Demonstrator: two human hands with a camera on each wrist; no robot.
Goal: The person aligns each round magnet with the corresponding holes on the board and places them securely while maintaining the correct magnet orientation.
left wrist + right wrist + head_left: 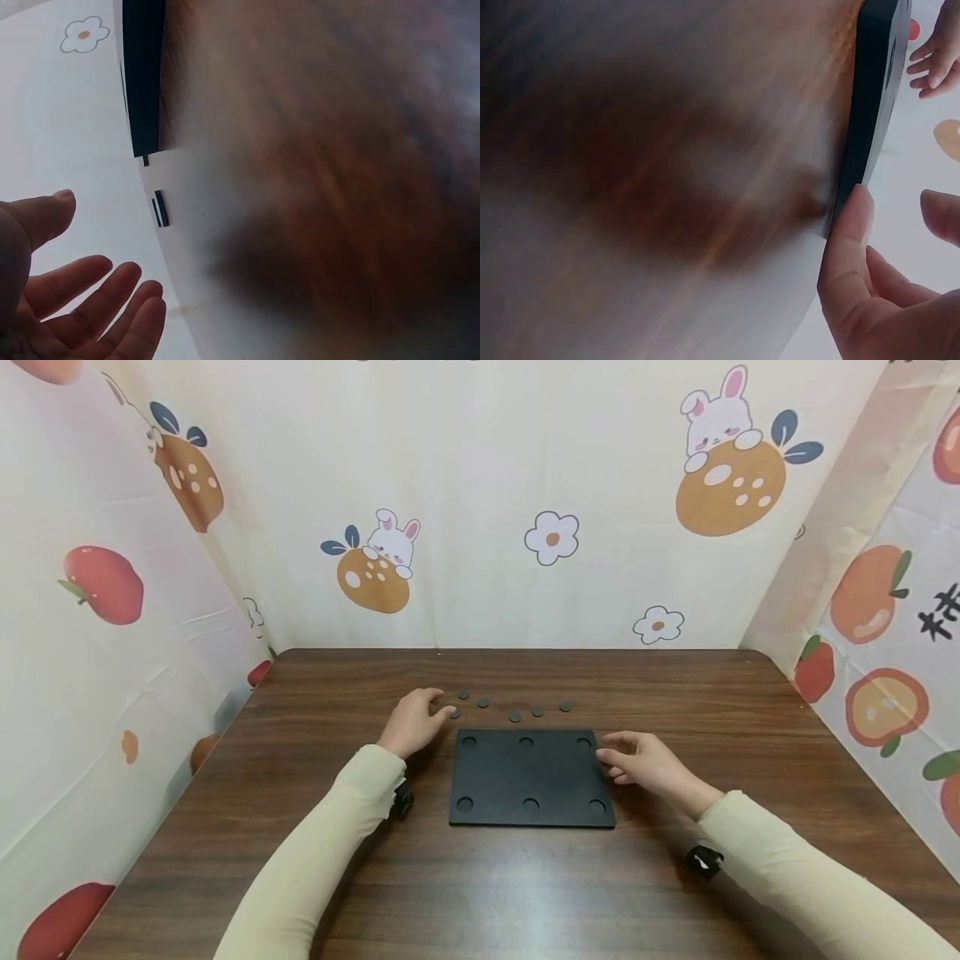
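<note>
A black rectangular board with several round recesses lies flat on the wooden table. Beyond its far edge, several small dark discs are scattered. My left hand hovers at the left end of these discs, its thumb tip beside the nearest disc. In the left wrist view its fingers are loosely bent and hold nothing. My right hand is at the board's right edge, fingers relaxed. In the right wrist view one fingertip appears to touch the board's side, without gripping it.
The brown wooden table extends around the board on all sides. A curtain printed with rabbits, fruit and flowers hangs behind it and along both sides. A dark wrist device sits under the right sleeve.
</note>
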